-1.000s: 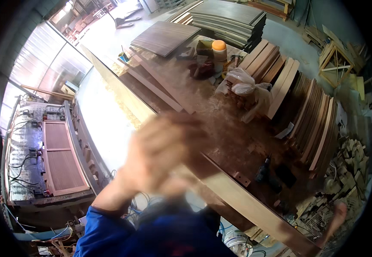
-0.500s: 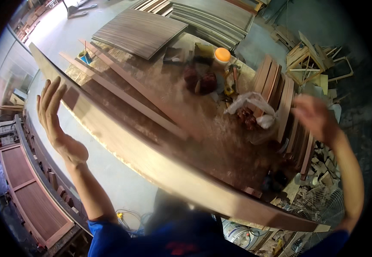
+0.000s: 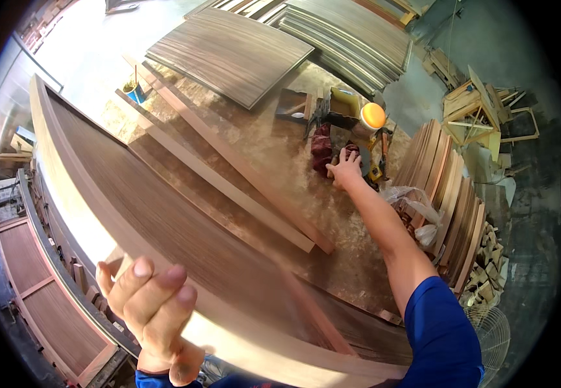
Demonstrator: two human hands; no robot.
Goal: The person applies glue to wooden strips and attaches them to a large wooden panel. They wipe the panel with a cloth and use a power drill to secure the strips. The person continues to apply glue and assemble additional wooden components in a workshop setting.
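A large brown wood-grain panel with a pale wooden frame spans the near side of the worktable, its long pale edge towards me. My left hand is at that near edge, palm turned up, fingers apart and slightly bent, gripping nothing. Across the table my right hand reaches out with spread fingers over a dark red, rounded thing; its fingertips seem to touch it. Beside it stands a second dark red thing. The exact kind of both cannot be made out.
Long wooden strips lie on the dusty table. A loose panel, an orange-lidded tub, a hammer and a blue cup are farther off. Stacked boards and a plastic bag are at the right.
The framed panel has tipped from edge-up to showing its broad brown face. My right hand has moved left and forward to the dark red things; my left hand has dropped nearer to me.
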